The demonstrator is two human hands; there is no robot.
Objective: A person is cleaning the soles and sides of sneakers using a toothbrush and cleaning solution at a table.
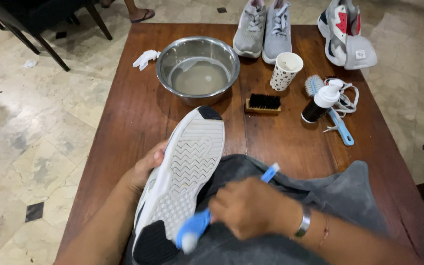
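Observation:
My left hand (145,169) grips the side of a white sneaker (185,172) turned sole-up, its zigzag tread facing me and black patches at heel and toe. My right hand (249,206), a metal bracelet on its wrist, is shut on a blue-handled brush (197,226) whose white bristle head rests against the sole near its lower black patch. The shoe lies over a grey towel (339,191) spread across the near edge of the brown wooden table (133,108).
A steel bowl (198,68) of cloudy water stands at the table's middle back. Beside it are a dark bristle brush (263,104), a dotted paper cup (285,70), a pump bottle (321,100), a second blue brush (338,125), white laces, a grey sneaker pair (266,27) and a multicoloured pair (344,34).

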